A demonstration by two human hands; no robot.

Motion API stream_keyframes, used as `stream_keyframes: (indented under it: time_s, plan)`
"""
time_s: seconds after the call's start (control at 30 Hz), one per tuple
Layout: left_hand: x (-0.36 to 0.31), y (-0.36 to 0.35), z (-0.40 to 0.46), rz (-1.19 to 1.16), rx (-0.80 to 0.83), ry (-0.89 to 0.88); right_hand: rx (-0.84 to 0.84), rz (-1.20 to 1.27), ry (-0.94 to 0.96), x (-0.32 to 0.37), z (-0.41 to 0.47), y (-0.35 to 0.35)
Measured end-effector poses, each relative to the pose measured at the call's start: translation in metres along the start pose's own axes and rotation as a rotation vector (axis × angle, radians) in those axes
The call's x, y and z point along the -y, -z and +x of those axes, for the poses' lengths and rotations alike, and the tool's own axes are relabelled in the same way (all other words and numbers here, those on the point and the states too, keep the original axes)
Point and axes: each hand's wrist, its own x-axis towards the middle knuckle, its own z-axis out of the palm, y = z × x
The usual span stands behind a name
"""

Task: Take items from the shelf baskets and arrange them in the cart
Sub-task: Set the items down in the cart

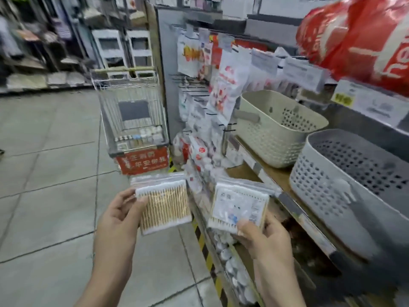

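My left hand (120,214) grips a flat pack of wooden cotton swabs (164,206) by its left edge, swab side up. In my right hand (263,237) is a second swab pack (240,207), pinched at its lower edge with the printed label facing me. Both packs hang over the floor beside the shelf. The wire shopping cart (132,120) stands ahead by the shelf end, with small items lying on its bottom. A beige perforated basket (272,131) and a grey-white basket (332,180) sit on the shelf to my right; their insides look empty from here.
Pegboard hooks with hanging packets (221,85) fill the shelf end between cart and baskets. More white packs lie on the lower shelf (230,262). A red bag (365,41) sits on the upper shelf. Tiled floor (48,173) stretches to the left; yellow-black tape marks the shelf base.
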Motion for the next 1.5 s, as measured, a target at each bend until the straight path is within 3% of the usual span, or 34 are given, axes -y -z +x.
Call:
stream_keyframes:
  time_s: [0.17,0.3,0.43,0.6,0.7,0.87,0.97,1.1,1.5]
  plan:
    - [-0.006,0.054,0.061,0.046,-0.063,0.042,0.072,0.02,-0.118,-0.02,0.048,-0.071]
    - [-0.005,0.09,0.101,0.085,-0.201,0.095,0.148,0.027,-0.244,-0.029,0.077,-0.125]
    - [0.003,0.117,0.137,0.054,-0.345,0.214,0.241,-0.007,-0.307,-0.039,0.104,-0.174]
    - [0.016,0.13,0.189,-0.148,-0.434,0.467,0.322,-0.033,-0.359,-0.059,0.151,-0.234]
    - [0.01,0.124,0.23,-0.382,-0.39,0.597,0.383,-0.03,-0.394,-0.069,0.188,-0.269]
    - [-0.002,0.101,0.308,-0.595,-0.258,0.621,0.427,-0.026,-0.395,-0.071,0.263,-0.323]
    - [-0.001,0.084,0.358,-0.582,-0.18,0.58,0.456,-0.054,-0.372,-0.07,0.31,-0.35]
    - [0.015,0.067,0.414,-0.613,-0.197,0.532,0.459,-0.126,-0.348,-0.071,0.363,-0.374]
    - [0.054,0.065,0.558,-0.658,-0.048,0.744,0.287,-0.165,-0.505,-0.1,0.477,-0.424]
